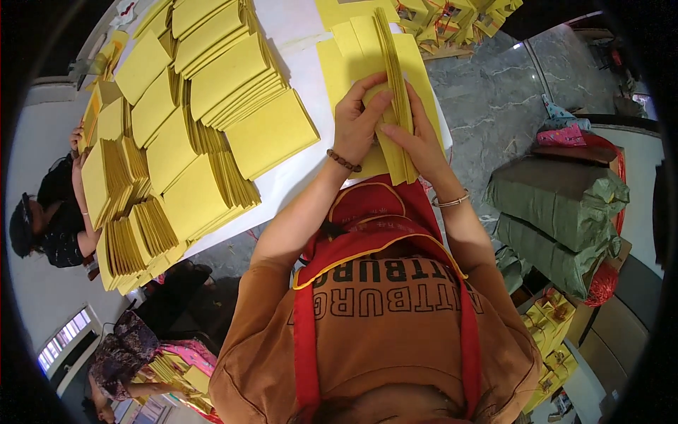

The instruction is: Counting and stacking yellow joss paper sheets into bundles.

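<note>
A thin stack of folded yellow paper (390, 53) stands on its long edge in front of me, its layered edges facing up. My left hand (361, 116) is closed on its left side, with the thumb near the top edges. From the right, my right hand (418, 141) grips the same stack, thumb laid across toward the left hand. Beneath them lie flat yellow sheets (333, 63) at the near right corner of the white table (300, 53). The fingertips behind the stack are partly hidden.
Fanned piles of folded yellow paper (226, 81) cover the table's left side. Yellow bundles (452, 21) with red ties sit beyond the far right. Green wrapped bales (554, 191) stand on the right. One person (60, 205) is at the table's left; another (131, 360) is lower left.
</note>
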A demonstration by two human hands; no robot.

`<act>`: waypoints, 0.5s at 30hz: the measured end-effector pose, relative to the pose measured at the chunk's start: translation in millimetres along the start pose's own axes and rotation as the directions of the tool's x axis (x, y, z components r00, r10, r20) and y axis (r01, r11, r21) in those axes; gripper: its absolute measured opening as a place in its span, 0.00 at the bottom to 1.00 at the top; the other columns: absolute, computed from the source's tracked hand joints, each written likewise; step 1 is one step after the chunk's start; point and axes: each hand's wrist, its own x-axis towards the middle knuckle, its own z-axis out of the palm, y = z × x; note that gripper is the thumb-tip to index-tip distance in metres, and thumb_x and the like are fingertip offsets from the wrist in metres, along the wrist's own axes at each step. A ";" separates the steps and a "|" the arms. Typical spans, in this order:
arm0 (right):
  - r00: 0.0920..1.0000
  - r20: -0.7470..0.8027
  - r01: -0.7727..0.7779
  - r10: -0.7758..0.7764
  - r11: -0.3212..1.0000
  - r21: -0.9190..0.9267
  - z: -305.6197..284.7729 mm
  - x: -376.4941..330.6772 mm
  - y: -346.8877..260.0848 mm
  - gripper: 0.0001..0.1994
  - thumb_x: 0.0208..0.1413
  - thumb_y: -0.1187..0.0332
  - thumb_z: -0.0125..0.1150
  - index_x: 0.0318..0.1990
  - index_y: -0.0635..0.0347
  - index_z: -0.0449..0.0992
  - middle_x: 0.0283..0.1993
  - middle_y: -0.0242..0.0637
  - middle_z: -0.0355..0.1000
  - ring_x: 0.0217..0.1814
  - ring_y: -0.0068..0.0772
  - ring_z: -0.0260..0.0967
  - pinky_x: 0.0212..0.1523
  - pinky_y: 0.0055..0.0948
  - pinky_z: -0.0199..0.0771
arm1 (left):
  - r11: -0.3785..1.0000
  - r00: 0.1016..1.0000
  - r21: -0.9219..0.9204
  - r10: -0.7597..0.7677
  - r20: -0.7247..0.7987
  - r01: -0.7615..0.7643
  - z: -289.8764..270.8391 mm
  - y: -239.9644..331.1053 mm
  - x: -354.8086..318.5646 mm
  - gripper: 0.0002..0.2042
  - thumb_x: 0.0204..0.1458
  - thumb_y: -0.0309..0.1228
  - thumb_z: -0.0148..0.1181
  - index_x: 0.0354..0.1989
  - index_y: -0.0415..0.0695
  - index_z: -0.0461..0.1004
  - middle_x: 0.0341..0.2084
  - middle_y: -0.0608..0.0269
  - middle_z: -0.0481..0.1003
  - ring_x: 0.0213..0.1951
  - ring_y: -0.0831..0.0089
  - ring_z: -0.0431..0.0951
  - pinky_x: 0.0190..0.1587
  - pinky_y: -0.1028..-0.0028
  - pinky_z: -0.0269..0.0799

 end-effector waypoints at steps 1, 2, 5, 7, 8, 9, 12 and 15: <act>1.000 0.003 0.007 -0.007 1.000 -0.009 -0.1 0.0 0.3 0.41 0.45 0.66 0.60 0.63 0.66 0.41 0.60 0.46 0.52 0.61 0.33 0.51 0.58 0.27 0.54 | 1.000 1.000 -0.010 0.001 0.005 -0.001 -0.6 -0.9 0.2 0.15 0.52 0.28 0.53 0.47 0.35 0.67 0.40 0.62 0.69 0.41 0.79 0.69 0.42 0.80 0.66; 1.000 0.005 0.014 -0.013 1.000 -0.018 -0.2 0.1 0.5 0.41 0.46 0.66 0.60 0.63 0.66 0.41 0.60 0.46 0.52 0.61 0.33 0.51 0.58 0.26 0.54 | 1.000 1.000 -0.010 0.002 0.004 -0.002 -0.7 -1.5 0.0 0.15 0.52 0.28 0.53 0.47 0.35 0.67 0.40 0.62 0.69 0.41 0.79 0.69 0.42 0.80 0.66; 1.000 0.013 0.006 -0.007 0.998 0.068 0.9 -0.5 -0.4 0.40 0.46 0.66 0.60 0.63 0.66 0.41 0.59 0.45 0.52 0.61 0.31 0.51 0.58 0.26 0.53 | 0.998 1.000 -0.060 -0.027 -0.001 0.027 0.2 -1.2 -0.7 0.14 0.52 0.27 0.52 0.47 0.36 0.67 0.38 0.63 0.70 0.40 0.81 0.69 0.41 0.82 0.66; 1.000 0.020 0.015 -0.017 0.997 0.073 0.2 -0.9 -0.5 0.40 0.47 0.66 0.59 0.63 0.66 0.41 0.59 0.44 0.53 0.61 0.31 0.51 0.58 0.26 0.53 | 0.998 0.999 -0.051 -0.026 -0.026 0.025 -0.6 -2.7 -1.3 0.11 0.52 0.26 0.51 0.43 0.36 0.68 0.33 0.66 0.71 0.36 0.83 0.69 0.38 0.83 0.66; 0.999 0.027 0.025 -0.027 0.997 0.077 -0.1 -1.1 -0.5 0.39 0.47 0.67 0.59 0.63 0.65 0.41 0.59 0.44 0.53 0.60 0.30 0.51 0.57 0.26 0.53 | 0.998 0.999 -0.051 -0.026 -0.026 0.025 -1.1 -3.7 -1.3 0.11 0.52 0.26 0.51 0.43 0.36 0.68 0.33 0.66 0.71 0.36 0.83 0.69 0.38 0.83 0.66; 0.999 0.027 0.024 -0.026 0.997 0.077 1.0 -1.6 -2.1 0.39 0.47 0.67 0.59 0.63 0.65 0.41 0.59 0.44 0.53 0.60 0.30 0.51 0.57 0.26 0.53 | 0.998 0.999 -0.053 -0.027 -0.042 0.025 -2.0 -4.8 -1.4 0.09 0.52 0.25 0.51 0.41 0.37 0.67 0.31 0.68 0.71 0.33 0.83 0.69 0.36 0.83 0.66; 0.999 0.009 -0.037 0.035 0.981 0.193 3.3 -2.2 -6.1 0.38 0.48 0.69 0.57 0.63 0.65 0.41 0.59 0.43 0.53 0.60 0.30 0.52 0.57 0.25 0.54 | 1.000 0.997 -0.012 -0.012 -0.075 0.011 -4.1 -6.7 -1.1 0.07 0.52 0.24 0.49 0.38 0.37 0.66 0.28 0.69 0.69 0.30 0.84 0.67 0.34 0.83 0.65; 1.000 0.019 -0.008 0.005 0.992 0.126 2.0 -1.2 -1.7 0.37 0.49 0.70 0.56 0.63 0.65 0.41 0.58 0.42 0.54 0.58 0.29 0.53 0.56 0.25 0.56 | 0.997 0.986 0.000 0.074 -0.147 -0.075 6.5 -5.1 -0.5 0.07 0.52 0.23 0.48 0.39 0.38 0.65 0.28 0.68 0.69 0.31 0.83 0.67 0.35 0.83 0.65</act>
